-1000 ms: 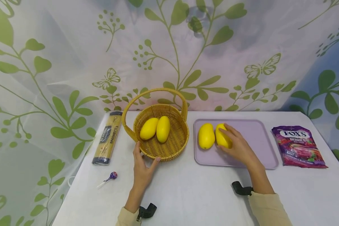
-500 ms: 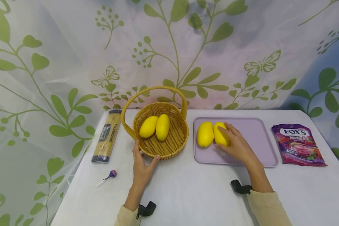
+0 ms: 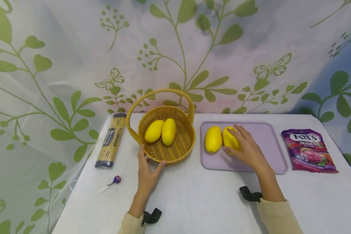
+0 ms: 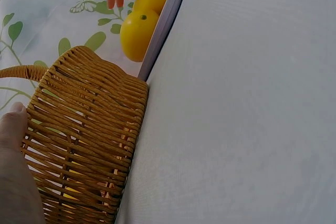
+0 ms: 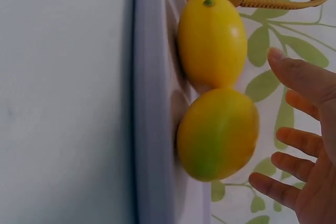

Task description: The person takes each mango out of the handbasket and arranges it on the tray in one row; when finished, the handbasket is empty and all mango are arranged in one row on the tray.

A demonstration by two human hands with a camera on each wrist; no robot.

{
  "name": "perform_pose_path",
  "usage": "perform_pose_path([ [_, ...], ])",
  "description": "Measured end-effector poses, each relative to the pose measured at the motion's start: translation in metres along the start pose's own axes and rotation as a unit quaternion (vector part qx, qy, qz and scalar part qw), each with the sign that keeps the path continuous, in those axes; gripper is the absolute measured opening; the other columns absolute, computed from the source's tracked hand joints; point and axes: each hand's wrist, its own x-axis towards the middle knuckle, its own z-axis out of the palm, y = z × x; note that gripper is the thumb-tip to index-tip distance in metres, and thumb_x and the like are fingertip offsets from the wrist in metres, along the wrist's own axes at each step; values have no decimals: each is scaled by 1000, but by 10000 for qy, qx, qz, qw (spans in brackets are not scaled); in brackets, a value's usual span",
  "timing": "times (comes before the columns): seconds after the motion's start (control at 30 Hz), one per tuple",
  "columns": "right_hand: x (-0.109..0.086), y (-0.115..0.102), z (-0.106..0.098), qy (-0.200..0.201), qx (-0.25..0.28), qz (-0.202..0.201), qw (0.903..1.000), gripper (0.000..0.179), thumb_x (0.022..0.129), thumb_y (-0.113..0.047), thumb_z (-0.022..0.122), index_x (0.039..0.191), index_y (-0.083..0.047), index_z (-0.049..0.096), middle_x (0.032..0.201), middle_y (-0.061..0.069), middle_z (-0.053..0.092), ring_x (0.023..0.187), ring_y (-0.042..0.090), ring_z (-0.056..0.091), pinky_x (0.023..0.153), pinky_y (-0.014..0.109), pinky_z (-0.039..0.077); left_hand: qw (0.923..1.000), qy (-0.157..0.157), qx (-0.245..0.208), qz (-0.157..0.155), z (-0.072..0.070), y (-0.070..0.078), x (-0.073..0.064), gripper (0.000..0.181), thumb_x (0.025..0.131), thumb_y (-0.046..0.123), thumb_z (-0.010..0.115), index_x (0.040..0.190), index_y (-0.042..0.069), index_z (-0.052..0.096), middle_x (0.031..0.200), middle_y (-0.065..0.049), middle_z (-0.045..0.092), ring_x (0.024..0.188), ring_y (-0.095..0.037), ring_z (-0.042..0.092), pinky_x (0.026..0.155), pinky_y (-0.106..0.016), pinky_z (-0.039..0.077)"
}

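My left hand holds the near left side of a round wicker basket, its thumb at the rim in the left wrist view. Two yellow mangoes lie inside the basket, side by side. Two more rest on the lilac tray: a left mango and a right mango, close together. Over the right mango is my right hand, overlapping it in the head view. The right wrist view shows that hand's thumb and fingers spread and apart from the mango, which has a green patch.
A spaghetti pack lies left of the basket, with a wrapped lollipop nearer the front. Right of the tray lies a purple candy bag. The basket's tall arched handle stands up at the back, before a leaf-patterned curtain.
My right hand's fingers have loosened and drawn slightly off the right mango, which shows more of its surface. The left hand and basket keep their place.
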Motion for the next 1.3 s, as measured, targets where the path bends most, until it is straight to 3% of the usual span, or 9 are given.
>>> perform_pose_path([
  [0.23, 1, -20, -3, 315, -22, -534, 9981, 68, 78, -23, 83, 139, -11, 54, 152, 17, 39, 142, 42, 31, 103, 69, 34, 10000, -14, 1, -5, 0, 0, 0, 101, 84, 38, 76, 157, 9, 13, 162, -10, 18, 147, -28, 27, 105, -56, 41],
  [0.5, 1, -57, 6, 368, -26, -1184, 9923, 69, 76, -25, 84, 138, -14, 56, 151, 13, 41, 140, 37, 36, 103, 61, 41, 10000, -27, 12, 36, 2, 1, 1, 100, 84, 37, 76, 157, 9, 13, 162, -10, 19, 145, -28, 29, 104, -54, 42],
  [0.83, 22, -102, 36, -43, 320, -1602, 9866, 68, 84, -30, 78, 144, -19, 49, 155, 10, 37, 139, 33, 39, 100, 52, 48, 9999, 6, 20, 105, -1, 0, 2, 101, 83, 36, 77, 156, 7, 13, 162, -11, 19, 145, -32, 29, 104, -57, 41],
  [1.03, 44, -121, 63, -380, 763, -1596, 9835, 65, 89, -39, 70, 147, -24, 44, 159, 7, 30, 142, 33, 36, 106, 55, 42, 10000, -24, 30, 73, -3, 2, 2, 101, 83, 36, 77, 156, 7, 13, 162, -12, 18, 145, -31, 29, 104, -57, 41],
  [1.3, 71, -134, 86, -616, 783, -1433, 9847, 64, 90, -40, 70, 146, -23, 45, 159, 10, 27, 137, 34, 42, 100, 50, 49, 10000, -60, 19, -40, -2, 4, 2, 101, 83, 37, 76, 157, 9, 13, 162, -9, 18, 146, -27, 28, 106, -56, 40],
])
